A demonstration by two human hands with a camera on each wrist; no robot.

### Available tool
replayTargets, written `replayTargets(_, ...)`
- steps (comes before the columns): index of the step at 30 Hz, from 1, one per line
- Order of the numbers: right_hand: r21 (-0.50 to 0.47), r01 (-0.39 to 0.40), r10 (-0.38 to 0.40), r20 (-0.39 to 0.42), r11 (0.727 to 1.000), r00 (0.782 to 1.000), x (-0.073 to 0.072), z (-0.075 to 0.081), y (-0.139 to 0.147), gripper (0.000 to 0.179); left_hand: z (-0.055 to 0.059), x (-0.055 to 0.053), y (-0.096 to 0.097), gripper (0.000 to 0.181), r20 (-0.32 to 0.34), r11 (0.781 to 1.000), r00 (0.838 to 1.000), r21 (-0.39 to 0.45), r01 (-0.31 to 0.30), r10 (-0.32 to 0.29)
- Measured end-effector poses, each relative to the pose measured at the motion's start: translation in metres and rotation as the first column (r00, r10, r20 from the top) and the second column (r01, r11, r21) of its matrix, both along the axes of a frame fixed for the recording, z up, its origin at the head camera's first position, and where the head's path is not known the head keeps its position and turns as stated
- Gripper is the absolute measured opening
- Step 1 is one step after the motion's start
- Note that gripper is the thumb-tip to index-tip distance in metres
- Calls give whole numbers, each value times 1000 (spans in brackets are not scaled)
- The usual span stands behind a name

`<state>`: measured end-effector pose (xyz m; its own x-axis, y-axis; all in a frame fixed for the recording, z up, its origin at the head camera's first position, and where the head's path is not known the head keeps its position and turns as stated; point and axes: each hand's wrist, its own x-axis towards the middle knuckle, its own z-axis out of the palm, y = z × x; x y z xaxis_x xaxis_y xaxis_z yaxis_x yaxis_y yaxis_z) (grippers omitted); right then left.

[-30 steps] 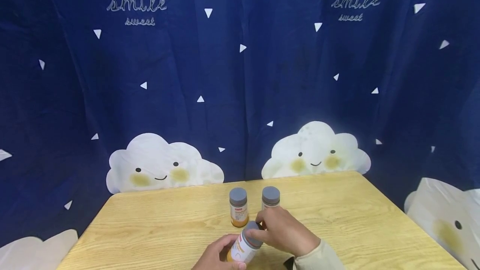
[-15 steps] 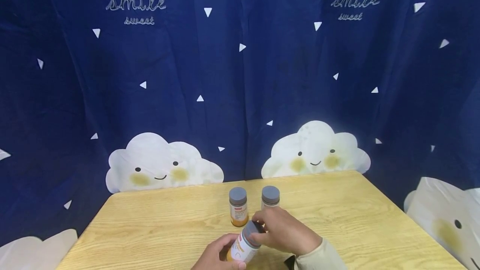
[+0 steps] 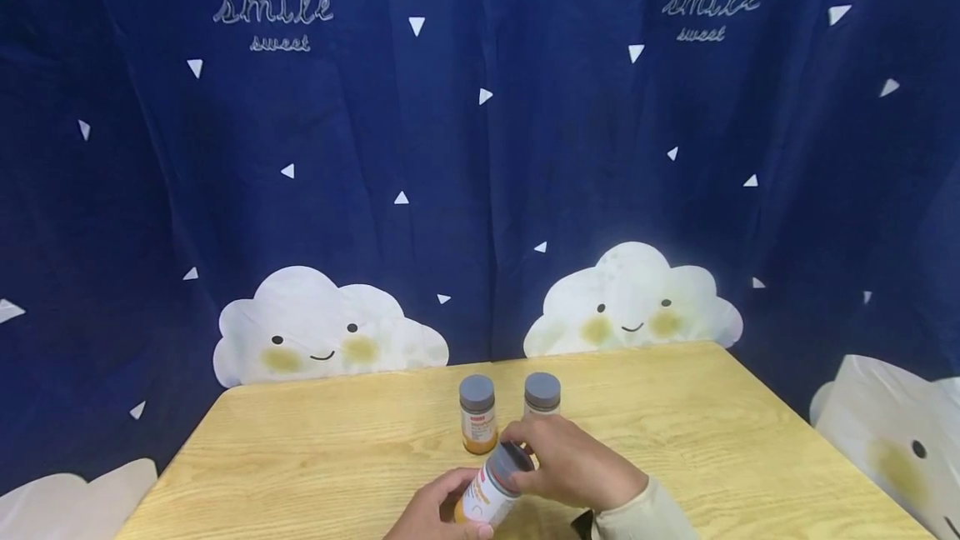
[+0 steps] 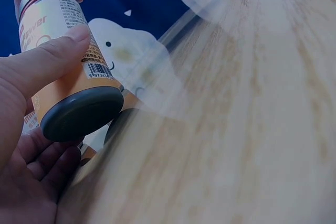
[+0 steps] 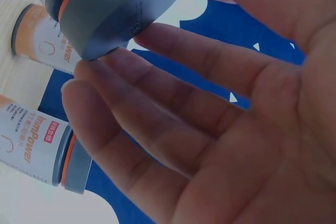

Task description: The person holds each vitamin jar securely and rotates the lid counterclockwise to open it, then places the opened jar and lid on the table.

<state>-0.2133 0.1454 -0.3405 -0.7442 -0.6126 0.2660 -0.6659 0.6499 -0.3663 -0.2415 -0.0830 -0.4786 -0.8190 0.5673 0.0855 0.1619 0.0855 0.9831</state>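
In the head view my left hand (image 3: 435, 513) grips a white-and-orange supplement bottle (image 3: 486, 500) round its body. The bottle is tilted, its grey cap (image 3: 507, 465) up and to the right. My right hand (image 3: 573, 463) holds that cap between thumb and fingertips. In the left wrist view, the left thumb (image 4: 58, 59) lies across the label above the barcode, and the bottle's dark base (image 4: 84, 113) is raised off the tabletop. An orange ring shows below the cap (image 5: 115, 17) in the right wrist view, where fingertips touch its edge.
Two similar capped bottles stand upright behind my hands: the left one (image 3: 478, 427) in full view, the right one (image 3: 542, 392) partly hidden by my right hand. The wooden table (image 3: 315, 448) ends at a blue cloud-patterned curtain (image 3: 480, 148).
My right thumb and fingers shift slightly round the cap, the thumb moving a little right and down. The left hand and bottle stay nearly still; the two standing bottles have not moved.
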Motion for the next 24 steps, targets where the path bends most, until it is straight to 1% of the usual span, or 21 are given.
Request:
replayTargets(4,-1,-4,4,21,1000,1000,1,1,0,26,-1,1,0,54,-10,1000,1000,26,17,-17)
replayTargets(8,2,-6,6,25,1000,1000,2,2,0,30,-2,2,0,52,-23,998,999,52,32,-31)
replayTargets(11,6,-23,23,11,1000,1000,2,1,1,34,-2,4,0,52,-16,999,1000,32,19,-19)
replayTargets(16,13,-37,37,0,999,999,4,-2,2,42,0,5,0,54,28,1000,999,18,16,-17)
replayTargets(22,29,-8,8,0,1000,1000,5,0,1,45,0,2,1,54,-1,1000,1000,6,8,-8)
replayTargets(24,32,1,-1,1,1000,1000,5,0,1,47,-1,1,1,53,4,1000,1000,5,11,-11)
